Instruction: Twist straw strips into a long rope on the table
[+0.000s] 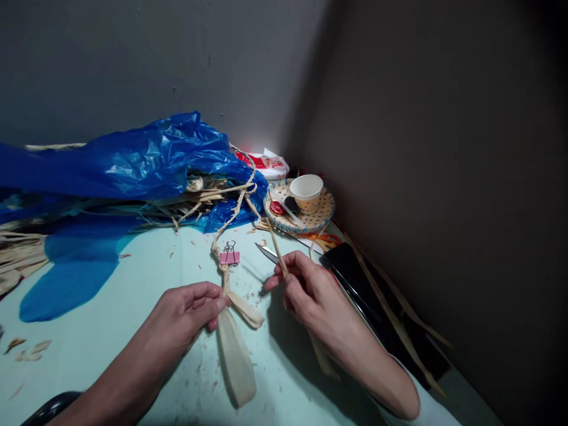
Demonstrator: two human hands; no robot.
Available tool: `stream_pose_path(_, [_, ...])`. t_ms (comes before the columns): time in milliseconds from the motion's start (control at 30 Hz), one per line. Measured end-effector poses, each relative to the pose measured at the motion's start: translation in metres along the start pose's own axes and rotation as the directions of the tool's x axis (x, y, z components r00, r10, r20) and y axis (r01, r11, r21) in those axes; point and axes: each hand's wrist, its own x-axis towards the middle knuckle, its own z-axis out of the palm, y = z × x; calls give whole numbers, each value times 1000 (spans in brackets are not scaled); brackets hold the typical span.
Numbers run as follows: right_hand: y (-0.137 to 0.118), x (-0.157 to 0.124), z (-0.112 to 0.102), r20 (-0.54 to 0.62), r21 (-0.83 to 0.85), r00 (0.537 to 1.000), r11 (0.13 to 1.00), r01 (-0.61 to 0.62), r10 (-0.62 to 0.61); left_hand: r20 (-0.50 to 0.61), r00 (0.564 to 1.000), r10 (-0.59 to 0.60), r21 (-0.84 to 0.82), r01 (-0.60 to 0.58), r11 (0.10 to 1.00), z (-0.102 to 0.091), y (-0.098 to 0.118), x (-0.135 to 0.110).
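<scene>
My left hand (191, 309) pinches a braided cord of dried husk (231, 225) just below a pink binder clip (229, 256) clamped on it. Wide loose husk strips (237, 361) hang from that pinch toward me over the pale green table (110, 343). My right hand (306, 284) is closed round a thin husk strand (274, 236) that runs up and back to the braid. The braid leads into a heap of dried husks (195, 204) under a blue plastic bag (146, 157).
Scissors (267, 252) lie just beyond my right hand. A round woven tray (310, 220) in the corner holds a paper cup (306, 191) and small items. A dark phone (355, 275) and long strips (394, 319) lie along the right wall. Husk scraps dot the table.
</scene>
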Motion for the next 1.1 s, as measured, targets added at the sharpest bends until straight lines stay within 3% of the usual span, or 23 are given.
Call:
stream_pose_path(167, [-3, 0, 25, 137, -150, 991, 988, 23, -2, 86, 993, 84, -48, -80, 996, -5, -8, 1])
stream_pose_path(267, [-5, 2, 27, 159, -190, 987, 981, 28, 3, 124, 988, 93, -35, -89, 995, -8, -10, 4])
stream_pose_path(600, [-5, 2, 17, 197, -1, 979, 999, -47, 47, 52, 998, 26, 59, -29, 998, -2, 0, -1])
stream_pose_path(833, [-9, -2, 16, 200, 17, 980, 1000, -19, 15, 21, 996, 87, 112, -89, 990, 0, -3, -1])
stream_pose_path(1100, [-10, -10, 14, 200, -115, 979, 992, 56, -32, 95, 993, 65, -114, -54, 992, 0, -6, -4])
